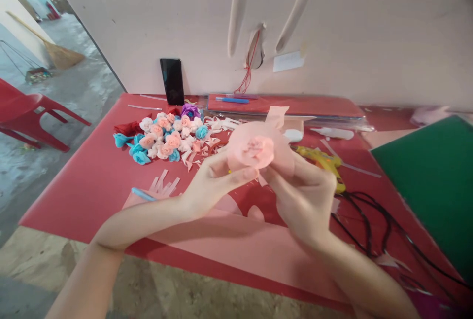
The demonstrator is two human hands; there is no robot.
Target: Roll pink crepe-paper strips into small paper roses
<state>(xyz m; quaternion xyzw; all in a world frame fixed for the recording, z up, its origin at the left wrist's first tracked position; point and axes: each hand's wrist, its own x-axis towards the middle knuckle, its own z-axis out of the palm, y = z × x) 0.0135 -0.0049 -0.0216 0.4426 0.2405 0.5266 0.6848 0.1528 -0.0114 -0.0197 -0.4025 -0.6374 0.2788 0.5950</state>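
Between my two hands, above the table, is a pink paper flower with a curled centre and a wide, pale outer petal. My left hand pinches its left side, thumb in front and fingers behind. On the other side my right hand grips the flower's lower right edge, its fingertips partly hidden by the paper. Below the hands lies a large sheet of pink paper with a few cut pieces. A yellow hot glue gun rests just right of my right hand.
Finished pink, white, blue, red and purple paper flowers are heaped at the left, beside paper scraps. A black phone leans on the wall. Pens, a white bottle, black cables and a green board lie around. A red chair stands left.
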